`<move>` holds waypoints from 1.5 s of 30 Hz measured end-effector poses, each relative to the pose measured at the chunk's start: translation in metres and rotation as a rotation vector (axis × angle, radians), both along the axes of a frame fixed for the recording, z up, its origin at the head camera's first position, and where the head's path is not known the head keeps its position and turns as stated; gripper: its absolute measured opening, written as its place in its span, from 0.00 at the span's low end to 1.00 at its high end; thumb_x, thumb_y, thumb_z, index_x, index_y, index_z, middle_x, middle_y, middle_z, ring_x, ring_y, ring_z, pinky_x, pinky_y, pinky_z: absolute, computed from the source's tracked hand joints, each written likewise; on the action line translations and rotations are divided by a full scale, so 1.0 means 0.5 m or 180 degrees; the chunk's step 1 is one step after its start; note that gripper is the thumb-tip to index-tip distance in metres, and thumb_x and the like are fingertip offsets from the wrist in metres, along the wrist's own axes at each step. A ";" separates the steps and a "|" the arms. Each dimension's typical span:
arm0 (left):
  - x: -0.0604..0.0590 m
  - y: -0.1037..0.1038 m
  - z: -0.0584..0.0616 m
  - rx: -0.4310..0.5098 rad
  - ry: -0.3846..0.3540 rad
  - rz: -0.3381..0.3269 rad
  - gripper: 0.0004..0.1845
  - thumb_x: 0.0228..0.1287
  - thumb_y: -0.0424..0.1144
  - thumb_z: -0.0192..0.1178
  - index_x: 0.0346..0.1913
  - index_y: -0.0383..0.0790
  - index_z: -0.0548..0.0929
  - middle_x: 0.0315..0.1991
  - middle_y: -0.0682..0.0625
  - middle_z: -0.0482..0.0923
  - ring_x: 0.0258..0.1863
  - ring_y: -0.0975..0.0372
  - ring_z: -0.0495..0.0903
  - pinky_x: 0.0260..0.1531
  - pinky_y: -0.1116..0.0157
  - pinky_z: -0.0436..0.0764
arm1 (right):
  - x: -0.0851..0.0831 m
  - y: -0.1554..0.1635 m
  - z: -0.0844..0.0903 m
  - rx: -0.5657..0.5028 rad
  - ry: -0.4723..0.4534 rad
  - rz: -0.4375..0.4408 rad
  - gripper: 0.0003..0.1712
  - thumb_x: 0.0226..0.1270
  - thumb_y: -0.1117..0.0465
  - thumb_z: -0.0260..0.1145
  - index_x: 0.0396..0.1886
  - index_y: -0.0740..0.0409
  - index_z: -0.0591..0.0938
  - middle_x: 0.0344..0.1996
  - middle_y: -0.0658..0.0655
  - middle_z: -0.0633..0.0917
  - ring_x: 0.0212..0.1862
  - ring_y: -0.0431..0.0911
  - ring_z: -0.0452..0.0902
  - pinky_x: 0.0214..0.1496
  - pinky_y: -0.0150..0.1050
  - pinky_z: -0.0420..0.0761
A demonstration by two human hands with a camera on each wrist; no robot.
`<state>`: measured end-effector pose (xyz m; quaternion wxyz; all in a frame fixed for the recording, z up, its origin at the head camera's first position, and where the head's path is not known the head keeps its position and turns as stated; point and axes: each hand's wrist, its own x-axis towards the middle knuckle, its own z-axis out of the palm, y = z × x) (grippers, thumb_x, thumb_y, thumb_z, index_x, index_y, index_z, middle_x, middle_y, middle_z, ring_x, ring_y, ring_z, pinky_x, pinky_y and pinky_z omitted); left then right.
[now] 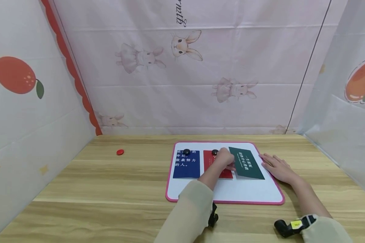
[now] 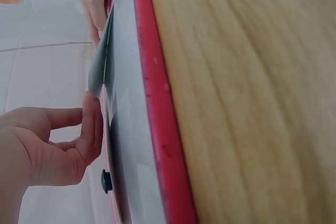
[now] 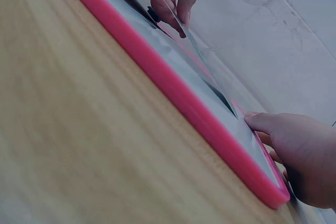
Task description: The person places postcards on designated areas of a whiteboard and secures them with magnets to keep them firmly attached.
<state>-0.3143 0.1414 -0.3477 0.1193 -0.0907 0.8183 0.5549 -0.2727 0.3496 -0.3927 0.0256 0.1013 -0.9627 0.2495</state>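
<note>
A white board with a pink rim (image 1: 225, 201) lies on the wooden table. On it are a blue card (image 1: 186, 165) and a red card (image 1: 210, 160), each under a black magnet (image 1: 186, 152), and a dark green card (image 1: 246, 163). My left hand (image 1: 225, 158) pinches the green card's left edge. In the left wrist view, that edge of the green card (image 2: 100, 61) stands raised off the board beside my fingertips (image 2: 93, 121). My right hand (image 1: 276, 167) rests flat on the board's right rim, fingers straight, just beside the green card.
A small red magnet (image 1: 120, 152) lies alone on the table to the left of the board. Patterned cloth walls close in the table at the back and on both sides. Bare wood lies in front of the board.
</note>
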 end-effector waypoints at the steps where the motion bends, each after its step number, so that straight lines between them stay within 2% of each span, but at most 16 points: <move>1: -0.001 0.000 -0.001 -0.0017 0.0008 -0.0004 0.16 0.56 0.24 0.59 0.49 0.30 0.73 0.24 0.40 0.70 0.14 0.53 0.77 0.19 0.62 0.80 | 0.000 0.000 0.000 0.0000 -0.0007 0.0000 0.33 0.71 0.48 0.48 0.67 0.65 0.59 0.64 0.74 0.55 0.63 0.73 0.39 0.59 0.67 0.36; 10: 0.000 0.008 -0.006 -0.0249 0.0082 -0.0032 0.13 0.58 0.25 0.58 0.47 0.29 0.74 0.22 0.40 0.71 0.13 0.54 0.76 0.17 0.63 0.79 | 0.001 0.001 0.003 -0.0053 -0.0083 -0.0008 0.35 0.71 0.46 0.48 0.68 0.65 0.58 0.65 0.74 0.53 0.64 0.72 0.37 0.60 0.66 0.34; 17: 0.006 0.011 -0.002 -0.0247 0.0061 -0.0022 0.19 0.59 0.25 0.57 0.54 0.30 0.73 0.24 0.40 0.70 0.13 0.55 0.77 0.17 0.64 0.79 | 0.002 -0.001 0.007 -0.0071 -0.0101 -0.0016 0.34 0.71 0.47 0.48 0.68 0.65 0.58 0.65 0.74 0.53 0.64 0.72 0.37 0.60 0.66 0.34; 24: 0.015 0.013 0.003 -0.0332 0.0086 -0.0090 0.19 0.60 0.27 0.57 0.55 0.32 0.72 0.23 0.42 0.71 0.11 0.58 0.75 0.14 0.68 0.77 | 0.003 -0.002 0.008 -0.0049 -0.0042 0.0008 0.33 0.71 0.48 0.48 0.67 0.65 0.59 0.65 0.74 0.54 0.63 0.73 0.39 0.60 0.66 0.35; 28: 0.016 0.016 0.002 -0.0401 0.0089 -0.0083 0.21 0.60 0.29 0.59 0.56 0.32 0.72 0.23 0.42 0.70 0.12 0.58 0.76 0.16 0.68 0.78 | 0.003 -0.002 0.008 -0.0023 -0.0030 0.0010 0.33 0.71 0.49 0.48 0.67 0.65 0.59 0.65 0.74 0.55 0.63 0.73 0.39 0.60 0.66 0.36; 36: 0.017 0.023 -0.007 -0.0643 0.0177 -0.0091 0.22 0.57 0.32 0.63 0.54 0.32 0.73 0.22 0.42 0.70 0.13 0.57 0.76 0.20 0.67 0.78 | 0.004 -0.002 0.007 -0.0018 -0.0024 0.0035 0.33 0.71 0.48 0.48 0.67 0.65 0.59 0.65 0.74 0.55 0.63 0.73 0.39 0.60 0.66 0.36; 45: 0.018 0.027 -0.001 -0.0828 0.0244 -0.0145 0.19 0.59 0.31 0.61 0.54 0.32 0.74 0.25 0.42 0.72 0.13 0.57 0.77 0.17 0.68 0.77 | 0.001 0.000 0.009 -0.0015 -0.0020 0.0039 0.33 0.71 0.48 0.48 0.67 0.65 0.60 0.65 0.74 0.55 0.63 0.73 0.39 0.60 0.66 0.36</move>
